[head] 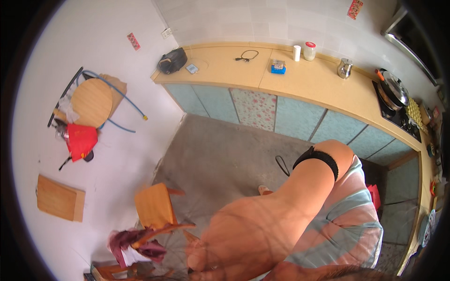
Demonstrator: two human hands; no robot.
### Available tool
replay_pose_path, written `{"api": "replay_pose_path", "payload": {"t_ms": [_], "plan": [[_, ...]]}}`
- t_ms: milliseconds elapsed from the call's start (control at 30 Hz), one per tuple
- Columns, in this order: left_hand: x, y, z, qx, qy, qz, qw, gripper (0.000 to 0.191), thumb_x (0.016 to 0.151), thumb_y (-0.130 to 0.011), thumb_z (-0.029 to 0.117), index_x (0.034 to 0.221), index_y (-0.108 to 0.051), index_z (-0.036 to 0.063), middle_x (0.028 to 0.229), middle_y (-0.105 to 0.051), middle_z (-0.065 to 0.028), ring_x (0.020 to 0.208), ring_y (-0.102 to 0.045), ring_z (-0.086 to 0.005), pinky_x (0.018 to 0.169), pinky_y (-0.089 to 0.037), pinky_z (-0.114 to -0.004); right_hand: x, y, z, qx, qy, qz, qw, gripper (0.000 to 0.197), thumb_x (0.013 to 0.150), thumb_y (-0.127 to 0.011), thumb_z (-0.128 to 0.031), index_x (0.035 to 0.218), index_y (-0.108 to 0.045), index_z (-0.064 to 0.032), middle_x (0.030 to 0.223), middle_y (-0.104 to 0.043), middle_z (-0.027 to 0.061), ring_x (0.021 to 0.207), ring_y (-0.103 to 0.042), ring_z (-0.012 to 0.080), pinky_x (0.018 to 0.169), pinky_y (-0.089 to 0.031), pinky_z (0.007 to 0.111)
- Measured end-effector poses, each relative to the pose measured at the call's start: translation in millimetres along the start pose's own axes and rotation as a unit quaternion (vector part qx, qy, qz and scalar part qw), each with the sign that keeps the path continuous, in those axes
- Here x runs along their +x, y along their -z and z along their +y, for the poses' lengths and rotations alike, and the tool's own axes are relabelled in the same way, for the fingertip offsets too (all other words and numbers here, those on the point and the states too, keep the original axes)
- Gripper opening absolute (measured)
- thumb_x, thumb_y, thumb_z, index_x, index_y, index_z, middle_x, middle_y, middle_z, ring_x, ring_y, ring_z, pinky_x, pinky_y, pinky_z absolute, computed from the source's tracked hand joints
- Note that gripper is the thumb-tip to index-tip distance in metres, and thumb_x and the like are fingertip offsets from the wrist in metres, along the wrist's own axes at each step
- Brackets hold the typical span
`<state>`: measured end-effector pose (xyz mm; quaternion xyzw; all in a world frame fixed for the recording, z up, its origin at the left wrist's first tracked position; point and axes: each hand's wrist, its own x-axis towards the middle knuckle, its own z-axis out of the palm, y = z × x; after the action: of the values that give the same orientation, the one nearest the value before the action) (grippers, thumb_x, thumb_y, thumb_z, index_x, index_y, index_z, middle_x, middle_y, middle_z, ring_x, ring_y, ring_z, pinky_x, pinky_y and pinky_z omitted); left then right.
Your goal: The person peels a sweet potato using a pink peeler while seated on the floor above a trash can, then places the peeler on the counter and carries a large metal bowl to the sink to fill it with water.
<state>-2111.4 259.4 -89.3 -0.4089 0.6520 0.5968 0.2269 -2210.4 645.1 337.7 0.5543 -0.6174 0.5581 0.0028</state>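
My right hand (235,235) is raised close in front of the camera, large and blurred, its forearm coming from the bent elbow at the right. The fingers are mostly hidden at the bottom edge, so whether they hold anything cannot be told. A black elastic band (323,158) circles the arm near the elbow, above a striped, loose sleeve (355,217). My left hand is out of view. Beyond the arm, a foot (263,190) shows on the grey floor, and a thin black loop (282,165) appears near the forearm.
A wooden chair (154,205) stands at lower left, near maroon cloth (158,250). The long counter (218,70) bears a black bag (173,61), cable (249,55), blue packet (278,68), jar (309,52), metal pot (345,68) and lidded pan (394,87).
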Motion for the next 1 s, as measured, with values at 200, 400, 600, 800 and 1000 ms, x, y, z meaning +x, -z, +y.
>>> {"api": "replay_pose_path", "payload": {"t_ms": [200,400,600,800,1000], "plan": [[38,-27,54,-0.049,0.064,0.04,0.996,0.022,0.075,-0.058,0.027,0.079,-0.055,0.0052,0.067,-0.054,-0.0022,0.056,-0.052,-0.0148,0.049,-0.042,-0.028,38,126,92,-0.117,0.179,0.022,0.977,0.018,0.077,-0.057,-0.018,0.091,-0.055,-0.0069,0.077,-0.052,0.0047,0.06,-0.053,0.0188,0.045,-0.04,0.029],[91,-25,111,-0.102,0.096,0.091,0.986,0.022,0.075,-0.058,0.027,0.078,-0.054,0.0057,0.066,-0.054,-0.0017,0.055,-0.051,-0.0145,0.048,-0.041,-0.027,73,205,219,-0.265,0.188,0.023,0.945,0.017,0.075,-0.058,-0.019,0.088,-0.053,-0.008,0.078,-0.052,0.0052,0.065,-0.054,0.0186,0.047,-0.04,0.03],[201,-3,187,-0.105,0.107,0.093,0.984,0.021,0.075,-0.058,0.027,0.077,-0.054,0.0063,0.065,-0.053,-0.0011,0.053,-0.051,-0.0141,0.047,-0.041,-0.027,13,185,432,-0.329,-0.008,-0.406,0.852,0.012,0.076,-0.05,-0.019,0.079,-0.054,-0.0075,0.079,-0.051,0.0067,0.067,-0.054,0.022,0.049,-0.043,0.034],[242,-23,359,-0.048,0.081,0.082,0.992,0.018,0.075,-0.058,0.026,0.078,-0.053,0.009,0.058,-0.045,0.0012,0.048,-0.045,-0.01,0.045,-0.038,-0.025,-19,180,560,-0.297,-0.252,-0.428,0.816,0.014,0.076,-0.05,-0.016,0.072,-0.055,-0.0037,0.078,-0.054,0.0079,0.072,-0.057,0.0235,0.054,-0.046,0.037],[260,-40,460,-0.041,0.02,0.087,0.995,0.019,0.075,-0.06,0.025,0.084,-0.053,0.0102,0.061,-0.045,0.0022,0.049,-0.044,-0.0078,0.044,-0.035,-0.023,28,192,659,-0.224,-0.159,-0.416,0.867,0.018,0.078,-0.049,-0.017,0.086,-0.058,-0.0039,0.072,-0.058,0.0145,0.072,-0.058,0.032,0.062,-0.045,0.04]]}}
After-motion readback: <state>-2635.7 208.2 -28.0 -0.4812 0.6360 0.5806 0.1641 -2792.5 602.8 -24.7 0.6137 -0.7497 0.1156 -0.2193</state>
